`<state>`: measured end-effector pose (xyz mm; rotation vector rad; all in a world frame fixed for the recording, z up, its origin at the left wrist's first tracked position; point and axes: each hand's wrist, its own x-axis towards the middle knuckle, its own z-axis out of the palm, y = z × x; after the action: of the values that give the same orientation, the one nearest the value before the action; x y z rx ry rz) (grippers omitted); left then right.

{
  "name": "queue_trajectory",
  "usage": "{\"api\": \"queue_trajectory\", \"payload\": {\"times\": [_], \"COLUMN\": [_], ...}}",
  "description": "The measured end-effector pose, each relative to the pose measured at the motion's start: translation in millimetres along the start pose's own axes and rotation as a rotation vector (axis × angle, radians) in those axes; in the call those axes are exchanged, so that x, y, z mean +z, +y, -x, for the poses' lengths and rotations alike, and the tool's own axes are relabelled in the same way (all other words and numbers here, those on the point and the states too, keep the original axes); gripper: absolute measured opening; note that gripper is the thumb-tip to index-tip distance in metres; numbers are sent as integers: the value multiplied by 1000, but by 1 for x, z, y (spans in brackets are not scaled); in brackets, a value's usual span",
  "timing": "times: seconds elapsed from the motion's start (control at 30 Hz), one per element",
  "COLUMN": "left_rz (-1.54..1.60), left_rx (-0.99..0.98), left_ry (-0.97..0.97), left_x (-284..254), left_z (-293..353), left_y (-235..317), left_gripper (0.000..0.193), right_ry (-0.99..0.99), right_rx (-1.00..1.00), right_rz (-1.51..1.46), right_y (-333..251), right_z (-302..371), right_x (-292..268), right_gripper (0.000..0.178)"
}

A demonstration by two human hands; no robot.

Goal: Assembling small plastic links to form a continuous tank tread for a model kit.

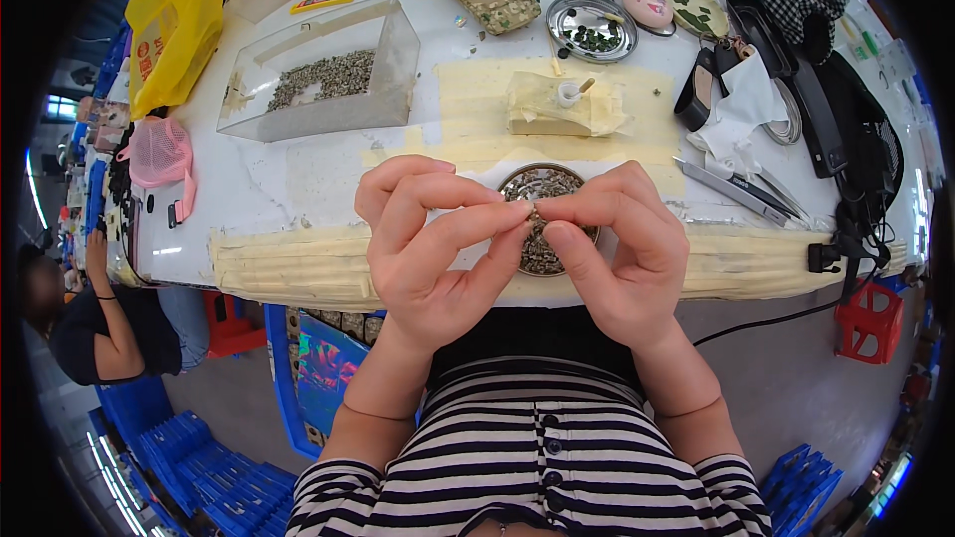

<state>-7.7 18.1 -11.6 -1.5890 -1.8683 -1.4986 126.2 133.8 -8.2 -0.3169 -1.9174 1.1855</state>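
Room: a grey floor [736,388] is seen below the table; two red plastic stools [870,323] are counted, one at each side; one seated person [99,338] is noted at far left; stacked blue plastic crates [214,472] are too bunched to count.
Work table: one, white-topped [328,169]; its front edge is covered with pale yellow tape strips [288,259].
Clear rectangular plastic bins: three; the nearest [396,99] is part-filled with small grey-brown pieces [328,80].
Yellow plastic bag: one [174,30], at the far left.
Hands: two; the left hand [428,249] and right hand [627,249] are held above the table's front edge.
Camouflage-patterned box: one [512,12], with a round hole.
Tape-wrapped pale yellow block: one [542,121], beyond the hands.
Round dish, dark-rimmed: one [542,164], partly hidden by the hands.
Small metallic-looking pieces: many [540,257], uncounted, in that dish.
Grip: fingertips of both hands are brought close together over the dish, each pinch narrow; whether a piece is held cannot be told.
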Motion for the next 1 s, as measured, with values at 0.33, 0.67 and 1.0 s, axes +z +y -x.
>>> {"api": "queue_trajectory", "payload": {"times": [0.33,0.67,1.0], "left_rz": [17,1,20], "left_rx": [27,14,14], "left_ry": [-56,-13,-18], "left_x": [-2,0,-2], "left_z": [0,-1,-2], "left_y": [0,-1,-1], "left_gripper": [23,28,29], "right_ry": [-118,-50,-33], "right_rx": [63,109,72], "right_rz": [-134,-182,-90], "right_y": [1,1,0], "right_z": [-3,1,0], "right_x": [0,-1,-1], "right_gripper": [9,8,15]}}
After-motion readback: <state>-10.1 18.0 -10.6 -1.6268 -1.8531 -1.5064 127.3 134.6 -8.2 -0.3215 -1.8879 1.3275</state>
